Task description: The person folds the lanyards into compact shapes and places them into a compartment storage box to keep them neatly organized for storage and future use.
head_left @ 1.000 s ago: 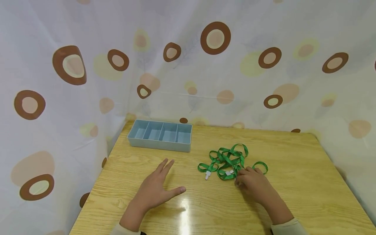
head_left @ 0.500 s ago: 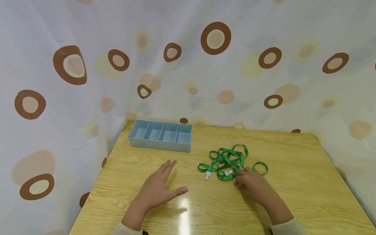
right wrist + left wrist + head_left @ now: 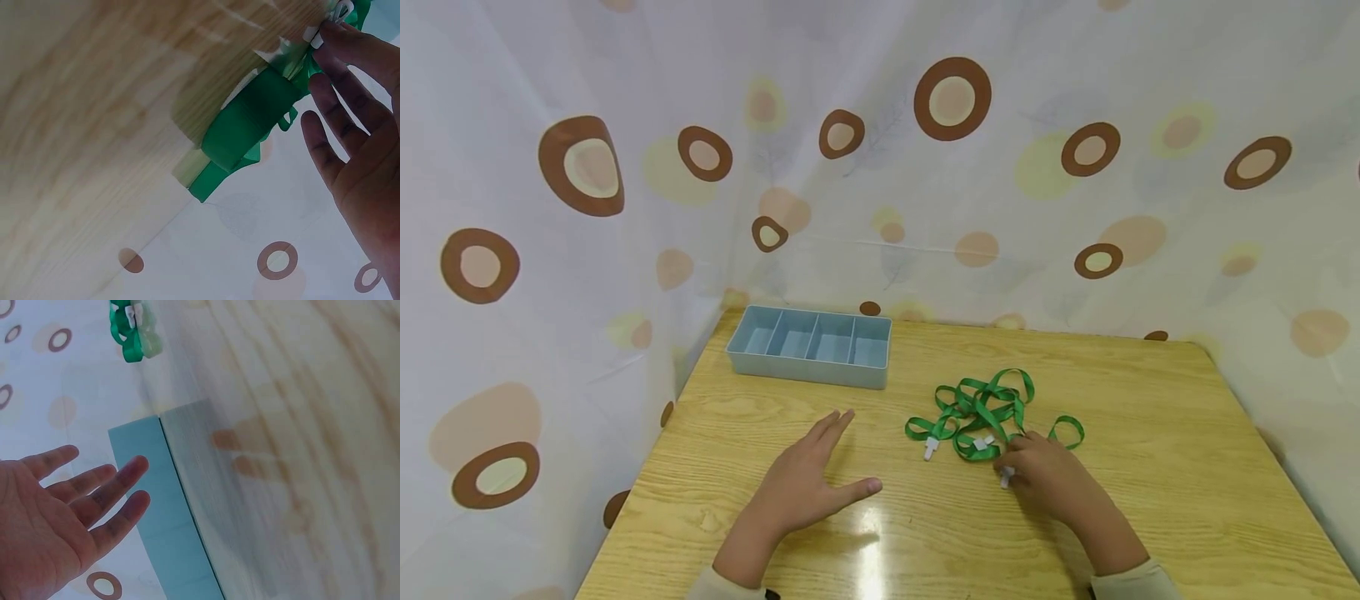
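Your right hand [image 3: 1058, 477] has thumb and fingertip pinching a white clip [image 3: 1006, 476] by the near edge of those green lanyards [image 3: 987, 414], and the whole loopy tangle's lying on the wooden table [image 3: 1157, 433] at roughly 10 o'clock from that hand. Your left hand [image 3: 796, 486] hovers over the tabletop with fingers and thumb spread, the blue compartment tray [image 3: 808, 369] at 12 o'clock from it and the tangle around 2.
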Tool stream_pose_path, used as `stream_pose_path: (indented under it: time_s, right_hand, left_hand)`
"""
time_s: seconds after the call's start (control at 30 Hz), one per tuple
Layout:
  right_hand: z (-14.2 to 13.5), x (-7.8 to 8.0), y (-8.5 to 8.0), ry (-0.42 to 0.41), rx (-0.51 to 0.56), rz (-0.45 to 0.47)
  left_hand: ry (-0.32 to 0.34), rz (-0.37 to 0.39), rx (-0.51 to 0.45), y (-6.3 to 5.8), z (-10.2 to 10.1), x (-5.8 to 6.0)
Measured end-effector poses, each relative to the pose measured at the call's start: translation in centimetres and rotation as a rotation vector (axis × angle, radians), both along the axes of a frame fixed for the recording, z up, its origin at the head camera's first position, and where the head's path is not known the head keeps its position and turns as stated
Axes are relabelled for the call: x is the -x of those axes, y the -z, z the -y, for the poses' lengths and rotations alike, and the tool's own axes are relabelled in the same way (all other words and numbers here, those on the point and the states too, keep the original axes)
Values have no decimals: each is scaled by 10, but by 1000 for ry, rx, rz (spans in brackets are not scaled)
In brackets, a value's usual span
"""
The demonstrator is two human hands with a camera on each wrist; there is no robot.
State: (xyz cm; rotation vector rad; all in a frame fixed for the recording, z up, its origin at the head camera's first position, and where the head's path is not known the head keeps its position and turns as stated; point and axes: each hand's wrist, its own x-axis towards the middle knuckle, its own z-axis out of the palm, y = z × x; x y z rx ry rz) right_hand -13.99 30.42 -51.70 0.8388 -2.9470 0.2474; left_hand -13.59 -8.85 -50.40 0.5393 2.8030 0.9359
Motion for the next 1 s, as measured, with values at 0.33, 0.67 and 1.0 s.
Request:
stream_pose_path:
  time_s: [0.33, 0.67, 1.0]
  right_hand:
    - [2, -3, -2, -7, 33, 31]
    - [4, -3, -4, -17, 30, 78]
    - [3, -4, -4, 14, 58, 122]
  left_hand:
    - [2, 0, -8, 2, 1, -1]
    - [1, 3, -18, 1, 0, -2]
    - [-6, 12, -37, 2, -1, -6]
